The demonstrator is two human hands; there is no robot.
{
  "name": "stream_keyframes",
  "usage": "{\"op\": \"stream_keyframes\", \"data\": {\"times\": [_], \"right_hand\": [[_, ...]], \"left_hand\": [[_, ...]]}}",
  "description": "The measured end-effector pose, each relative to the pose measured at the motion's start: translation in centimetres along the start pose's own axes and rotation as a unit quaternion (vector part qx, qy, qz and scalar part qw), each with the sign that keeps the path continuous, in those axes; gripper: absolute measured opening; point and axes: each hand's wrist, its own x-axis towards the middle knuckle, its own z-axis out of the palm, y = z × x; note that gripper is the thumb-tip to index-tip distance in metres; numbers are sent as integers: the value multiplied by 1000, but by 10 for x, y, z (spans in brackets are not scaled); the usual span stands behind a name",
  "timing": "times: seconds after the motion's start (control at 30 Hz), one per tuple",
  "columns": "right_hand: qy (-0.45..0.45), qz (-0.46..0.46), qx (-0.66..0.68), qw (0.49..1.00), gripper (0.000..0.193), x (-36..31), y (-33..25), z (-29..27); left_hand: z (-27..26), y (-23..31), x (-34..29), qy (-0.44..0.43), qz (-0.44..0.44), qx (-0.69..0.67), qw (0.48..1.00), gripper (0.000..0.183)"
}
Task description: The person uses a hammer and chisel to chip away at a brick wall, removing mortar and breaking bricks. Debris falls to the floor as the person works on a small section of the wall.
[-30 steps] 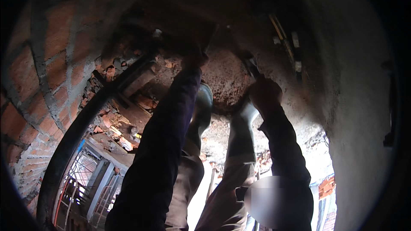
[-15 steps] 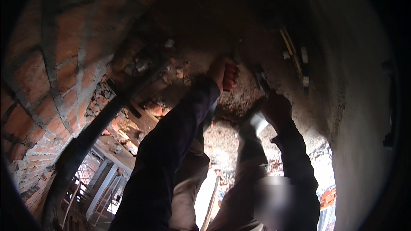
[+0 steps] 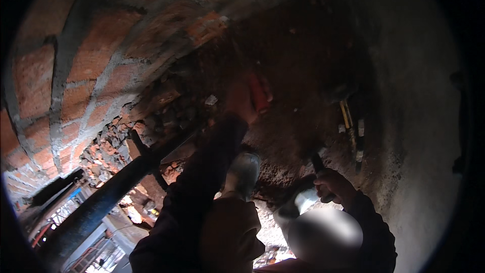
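The red-handled tool [image 3: 258, 92] sits in the left hand [image 3: 241, 102], fingers curled tight round it, tip up against the broken brick and mortar [image 3: 166, 116] just past the knuckles. Lower down, the right hand [image 3: 333, 187] is fisted round a dark handle [image 3: 317, 163] poking up out of the grip; can't tell what's on its end. Left of both hands runs a dark pipe [image 3: 101, 202], with the brick wall [image 3: 86, 71] beyond it.

Brick wall, rubble and a pipe around the work

A red brick wall with grey mortar joints [image 3: 76, 76] rises left of the hands; broken brick rubble [image 3: 108, 139] lies below it, and a dark metal pipe [image 3: 101, 202] slants beneath the left forearm.
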Motion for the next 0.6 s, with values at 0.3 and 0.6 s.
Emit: {"op": "stream_keyframes", "data": {"times": [0.3,0.6], "right_hand": [[-45,-308,-100,945,32,-31,-121,79],[90,-683,-82,720,50,-112,-151,143]], "left_hand": [[7,42,30,-27,75,-11,997,36],[-9,41,42,-45,104,-65,991,38]]}}
